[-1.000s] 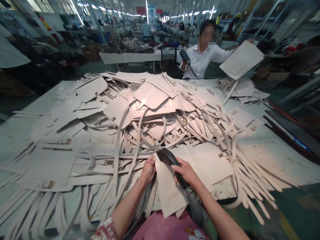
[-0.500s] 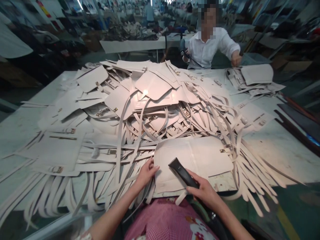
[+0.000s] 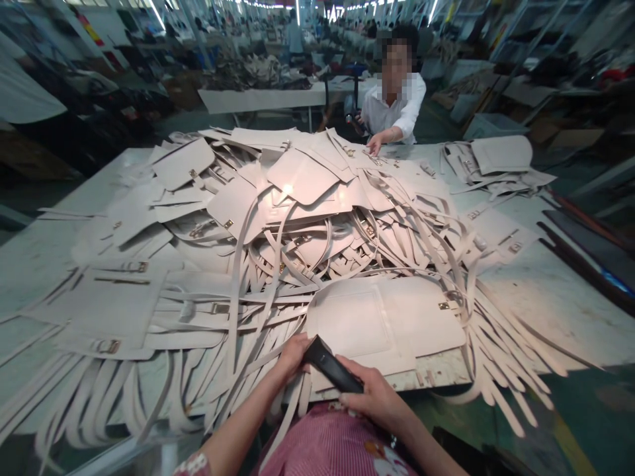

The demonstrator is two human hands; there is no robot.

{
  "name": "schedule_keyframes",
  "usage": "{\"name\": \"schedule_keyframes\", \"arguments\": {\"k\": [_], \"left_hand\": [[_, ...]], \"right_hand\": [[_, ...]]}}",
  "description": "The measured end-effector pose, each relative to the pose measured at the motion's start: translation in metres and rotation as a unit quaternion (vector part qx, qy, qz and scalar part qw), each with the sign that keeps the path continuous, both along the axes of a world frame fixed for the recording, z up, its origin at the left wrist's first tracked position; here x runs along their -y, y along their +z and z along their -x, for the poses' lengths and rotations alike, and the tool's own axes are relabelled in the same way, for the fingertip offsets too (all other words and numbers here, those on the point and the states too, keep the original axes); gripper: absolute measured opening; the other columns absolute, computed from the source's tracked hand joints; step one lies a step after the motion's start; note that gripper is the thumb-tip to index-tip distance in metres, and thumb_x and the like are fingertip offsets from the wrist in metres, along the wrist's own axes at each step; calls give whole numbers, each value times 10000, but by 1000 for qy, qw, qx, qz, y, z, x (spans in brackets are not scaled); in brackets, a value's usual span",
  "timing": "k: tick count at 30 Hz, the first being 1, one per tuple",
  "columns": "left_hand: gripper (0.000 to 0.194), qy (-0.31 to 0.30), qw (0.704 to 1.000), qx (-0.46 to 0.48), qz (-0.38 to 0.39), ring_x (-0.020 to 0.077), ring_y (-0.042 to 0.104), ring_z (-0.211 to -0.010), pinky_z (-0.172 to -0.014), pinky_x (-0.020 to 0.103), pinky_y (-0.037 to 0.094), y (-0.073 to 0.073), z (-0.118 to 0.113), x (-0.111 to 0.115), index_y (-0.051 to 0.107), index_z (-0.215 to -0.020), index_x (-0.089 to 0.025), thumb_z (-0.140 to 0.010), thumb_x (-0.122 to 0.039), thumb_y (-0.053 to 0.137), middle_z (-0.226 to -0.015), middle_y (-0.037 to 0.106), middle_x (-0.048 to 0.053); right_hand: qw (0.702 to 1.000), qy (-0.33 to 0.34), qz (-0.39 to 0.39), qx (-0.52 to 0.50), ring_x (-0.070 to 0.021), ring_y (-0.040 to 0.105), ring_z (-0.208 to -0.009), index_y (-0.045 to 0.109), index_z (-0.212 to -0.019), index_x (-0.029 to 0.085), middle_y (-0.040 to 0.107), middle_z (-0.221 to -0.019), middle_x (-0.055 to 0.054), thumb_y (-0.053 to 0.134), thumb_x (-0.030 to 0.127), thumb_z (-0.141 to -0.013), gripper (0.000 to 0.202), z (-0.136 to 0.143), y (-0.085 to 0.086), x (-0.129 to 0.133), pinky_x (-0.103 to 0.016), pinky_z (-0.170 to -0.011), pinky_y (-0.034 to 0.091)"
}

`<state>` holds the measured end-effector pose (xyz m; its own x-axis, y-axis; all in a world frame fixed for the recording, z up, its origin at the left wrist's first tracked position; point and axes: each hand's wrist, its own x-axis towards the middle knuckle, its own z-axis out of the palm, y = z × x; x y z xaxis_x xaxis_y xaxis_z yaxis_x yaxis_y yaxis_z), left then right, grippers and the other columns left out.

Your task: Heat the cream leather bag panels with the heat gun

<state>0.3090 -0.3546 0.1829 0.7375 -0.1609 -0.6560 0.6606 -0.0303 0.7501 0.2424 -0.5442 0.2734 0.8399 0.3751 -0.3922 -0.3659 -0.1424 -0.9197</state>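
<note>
A beige leather-look bag panel [image 3: 354, 317] with a small metal clasp lies flat at the table's front edge. My left hand [image 3: 294, 354] is closed at its lower left edge, the fingertips partly hidden behind a nozzle. That nozzle belongs to a black hand-held blower [image 3: 335, 370], which my right hand [image 3: 374, 393] grips from the right. Its flat mouth points up and left, close to my left fingers and above the panel's corner. Pale straps [image 3: 292, 390] hang over the table edge beside my left wrist.
A big heap of beige bag pieces [image 3: 302, 172] and straps covers the table's middle. Another panel [image 3: 119, 304] lies at left, a small stack [image 3: 501, 155] at far right. Across the table a co-worker in a white shirt [image 3: 409, 109] holds a dark tool and reaches to the heap.
My right hand has brought the blower left and down, towards my left hand. My left hand has moved slightly down and left. The co-worker's arm has swung from the right-hand stack to the heap.
</note>
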Motion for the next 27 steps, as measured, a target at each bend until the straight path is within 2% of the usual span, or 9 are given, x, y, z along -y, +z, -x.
{"name": "schedule_keyframes", "arguments": {"k": [2,4,6,8,11,15,21,27], "left_hand": [[214,23,999,37,3,121,512,-467,-445,213,380,6,-12,0,578,-740,-151,-607,-310,632,-546,566,-23],[307,56,995,83,8,141,561,-590,-543,221,418,9,-32,2,602,-851,-168,-575,-280,676,-630,606,-25],[372,86,990,115,18,160,578,-679,-619,230,429,11,-55,7,616,-917,-178,-570,-287,695,-657,623,-28],[341,106,986,123,39,184,589,-697,-656,257,438,12,-74,14,638,-883,-155,-599,-340,680,-637,633,-11],[356,113,984,108,87,218,611,-688,-694,320,457,12,-88,23,653,-811,-111,-627,-415,652,-670,668,49],[395,98,982,79,142,236,626,-679,-715,365,467,16,-87,26,657,-815,-84,-617,-426,672,-732,686,104],[354,109,976,78,173,219,629,-697,-714,338,469,20,-81,28,654,-834,-104,-622,-385,691,-774,688,85],[384,116,975,98,163,218,625,-734,-688,311,466,20,-71,36,641,-913,-119,-640,-386,683,-827,686,75]], "right_hand": [[998,-43,-31,-21,-130,552,-595,449,-1267,254,644,-930,10,559,153,-671,614,-5,-3,3,-236,-541,456],[994,-80,-59,-42,-67,447,-424,413,-1290,245,631,-806,17,546,157,-697,614,-10,-5,10,-187,-395,379],[992,-96,-67,-44,-45,402,-377,410,-1288,242,609,-736,30,547,163,-713,596,-17,-5,17,-168,-355,345],[992,-103,-68,-39,-55,432,-381,410,-1285,238,590,-679,38,554,180,-723,583,-26,-5,23,-167,-350,363],[990,-111,-76,-37,-71,463,-380,406,-1285,230,557,-594,55,567,202,-729,580,-40,-5,28,-170,-342,390],[989,-115,-92,-35,-79,478,-361,427,-1268,230,534,-535,70,575,204,-723,566,-56,-9,31,-172,-335,404],[988,-119,-94,-33,-91,485,-343,443,-1259,255,528,-527,73,592,230,-708,572,-73,-13,26,-197,-322,419],[988,-139,-72,-2,-72,488,-371,468,-1237,269,541,-614,63,594,234,-699,553,-82,1,18,-180,-342,414]]}}
